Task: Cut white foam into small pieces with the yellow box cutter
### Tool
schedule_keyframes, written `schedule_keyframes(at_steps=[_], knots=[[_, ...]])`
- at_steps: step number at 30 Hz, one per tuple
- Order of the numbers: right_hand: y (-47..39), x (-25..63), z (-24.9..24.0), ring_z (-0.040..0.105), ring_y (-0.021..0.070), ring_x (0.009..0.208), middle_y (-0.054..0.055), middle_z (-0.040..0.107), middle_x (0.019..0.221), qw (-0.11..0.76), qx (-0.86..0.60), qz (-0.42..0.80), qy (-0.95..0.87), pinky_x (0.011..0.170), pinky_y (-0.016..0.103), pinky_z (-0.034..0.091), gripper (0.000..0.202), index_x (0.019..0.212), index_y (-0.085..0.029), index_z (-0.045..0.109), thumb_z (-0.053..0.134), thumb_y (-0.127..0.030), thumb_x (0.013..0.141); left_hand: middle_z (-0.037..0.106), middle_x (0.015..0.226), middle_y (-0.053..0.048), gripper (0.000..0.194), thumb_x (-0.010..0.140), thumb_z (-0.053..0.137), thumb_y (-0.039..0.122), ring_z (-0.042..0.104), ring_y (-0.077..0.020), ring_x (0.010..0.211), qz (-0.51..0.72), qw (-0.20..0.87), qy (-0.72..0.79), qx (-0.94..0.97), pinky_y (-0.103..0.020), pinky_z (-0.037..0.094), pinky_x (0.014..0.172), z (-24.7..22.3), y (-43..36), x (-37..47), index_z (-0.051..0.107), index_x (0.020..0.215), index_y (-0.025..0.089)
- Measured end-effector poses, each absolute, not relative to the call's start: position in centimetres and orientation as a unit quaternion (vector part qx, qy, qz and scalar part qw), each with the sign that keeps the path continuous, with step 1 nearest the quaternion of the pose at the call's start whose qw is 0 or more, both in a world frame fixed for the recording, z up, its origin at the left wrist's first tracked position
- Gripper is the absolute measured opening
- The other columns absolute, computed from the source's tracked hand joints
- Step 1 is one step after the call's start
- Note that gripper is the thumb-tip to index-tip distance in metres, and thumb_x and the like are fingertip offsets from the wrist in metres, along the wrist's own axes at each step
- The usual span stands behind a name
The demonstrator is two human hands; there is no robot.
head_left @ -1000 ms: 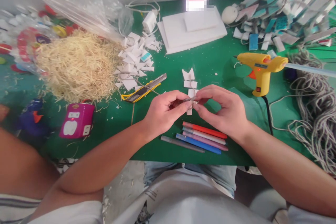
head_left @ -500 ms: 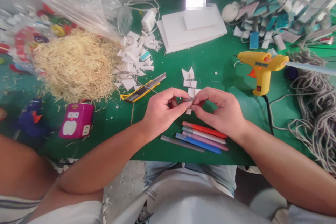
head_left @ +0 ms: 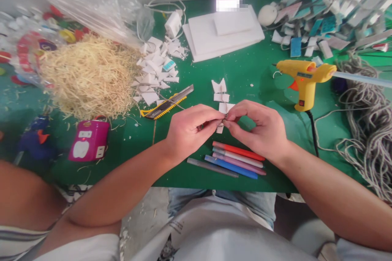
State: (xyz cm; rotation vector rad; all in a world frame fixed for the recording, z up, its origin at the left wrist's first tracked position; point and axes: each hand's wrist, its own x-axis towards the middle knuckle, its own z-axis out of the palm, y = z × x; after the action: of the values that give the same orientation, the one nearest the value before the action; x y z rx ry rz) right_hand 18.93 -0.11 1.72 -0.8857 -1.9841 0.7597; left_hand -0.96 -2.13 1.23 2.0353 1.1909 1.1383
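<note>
My left hand (head_left: 191,130) and my right hand (head_left: 260,130) meet at the fingertips over the green table. Both are closed in a pinch on a thin grey string, of which only a little shows between the fingers. Just beyond and beneath the fingertips, small white cut pieces (head_left: 219,86) lie in a column with a string along them. Several capped markers (head_left: 239,151), one of them red and one blue, lie nearer to my body. A yellow utility knife (head_left: 167,104) rests left of the pieces, a string crossing it.
A yellow glue gun (head_left: 306,75) stands at right beside tangled grey string (head_left: 364,138). Wood shavings (head_left: 92,75), white scraps (head_left: 153,73) and a magenta box (head_left: 88,140) are at left. White boards (head_left: 196,47) lie at the back. Another person's arm (head_left: 24,195) is at lower left.
My fingertips have drawn closer together, and the loop of string that showed at my left fingers is now mostly hidden. The pieces on the table have hardly moved.
</note>
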Motion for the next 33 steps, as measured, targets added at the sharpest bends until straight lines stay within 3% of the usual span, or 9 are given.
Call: schedule_keyframes(at_steps=[7, 11, 15, 22, 27, 30, 33], knots=[[-0.1, 18.9, 1.8, 0.067, 0.0130, 0.067, -0.002, 0.071, 0.075, 0.420, -0.315, 0.287, -0.801, 0.063, 0.027, 0.056, 0.013, 0.082, -0.023, 0.063, 0.065, -0.011, 0.084, 0.078, 0.089, -0.004, 0.017, 0.093, 0.062, 0.011, 0.070, -0.0122, 0.077, 0.371, 0.267, 0.440, 0.773, -0.021, 0.053, 0.071, 1.7, -2.1, -1.1, 0.076, 0.090, 0.020], [0.0, 19.1, 1.8, 0.066, 0.0140, 0.067, -0.002, 0.070, 0.075, 0.417, -0.351, 0.277, -0.791, 0.063, 0.029, 0.056, 0.012, 0.082, -0.024, 0.061, 0.065, -0.013, 0.085, 0.073, 0.081, -0.002, 0.011, 0.092, 0.065, 0.021, 0.061, -0.0111, 0.067, 0.384, 0.395, 0.482, 0.681, -0.021, 0.049, 0.063, 1.9, -1.9, -0.8, 0.072, 0.084, 0.019], [0.1, 19.2, 1.8, 0.065, 0.0139, 0.068, -0.002, 0.070, 0.076, 0.412, -0.363, 0.264, -0.793, 0.064, 0.029, 0.055, 0.012, 0.083, -0.025, 0.059, 0.064, -0.013, 0.085, 0.068, 0.071, 0.000, 0.017, 0.089, 0.073, 0.034, 0.055, -0.0097, 0.057, 0.398, 0.539, 0.491, 0.556, -0.022, 0.043, 0.052, 2.0, -1.6, -0.6, 0.071, 0.081, 0.018], [0.3, 19.1, 1.6, 0.065, 0.0125, 0.068, -0.002, 0.070, 0.077, 0.402, -0.345, 0.251, -0.810, 0.064, 0.027, 0.055, 0.014, 0.084, -0.025, 0.059, 0.063, -0.011, 0.087, 0.067, 0.067, 0.000, 0.027, 0.081, 0.082, 0.043, 0.043, -0.0056, 0.048, 0.380, 0.683, 0.429, 0.453, -0.022, 0.036, 0.047, 1.9, -1.4, -0.4, 0.073, 0.078, 0.017], [0.1, 19.1, 1.4, 0.068, 0.0124, 0.070, -0.001, 0.072, 0.081, 0.401, -0.354, 0.250, -0.807, 0.065, 0.025, 0.057, 0.009, 0.094, -0.024, 0.063, 0.064, -0.015, 0.090, 0.066, 0.065, 0.000, 0.032, 0.075, 0.087, 0.046, 0.044, -0.0065, 0.049, 0.391, 0.687, 0.444, 0.422, -0.023, 0.036, 0.047, 1.9, -1.3, -0.4, 0.073, 0.076, 0.017], [-0.2, 19.0, 1.4, 0.068, 0.0129, 0.071, 0.000, 0.073, 0.090, 0.416, -0.389, 0.256, -0.781, 0.067, 0.027, 0.059, 0.023, 0.111, -0.024, 0.064, 0.065, -0.016, 0.090, 0.065, 0.064, -0.001, 0.036, 0.071, 0.090, 0.047, 0.042, -0.0060, 0.048, 0.410, 0.677, 0.468, 0.392, -0.023, 0.032, 0.045, 1.9, -1.1, -0.5, 0.073, 0.077, 0.016], [-0.4, 19.0, 1.6, 0.066, 0.0124, 0.069, 0.001, 0.072, 0.089, 0.447, -0.378, 0.239, -0.775, 0.066, 0.027, 0.058, 0.019, 0.105, -0.024, 0.065, 0.069, -0.016, 0.088, 0.064, 0.063, 0.000, 0.036, 0.069, 0.091, 0.045, 0.041, -0.0048, 0.047, 0.414, 0.681, 0.474, 0.375, -0.022, 0.031, 0.044, 2.0, -1.0, -0.4, 0.073, 0.076, 0.015]])
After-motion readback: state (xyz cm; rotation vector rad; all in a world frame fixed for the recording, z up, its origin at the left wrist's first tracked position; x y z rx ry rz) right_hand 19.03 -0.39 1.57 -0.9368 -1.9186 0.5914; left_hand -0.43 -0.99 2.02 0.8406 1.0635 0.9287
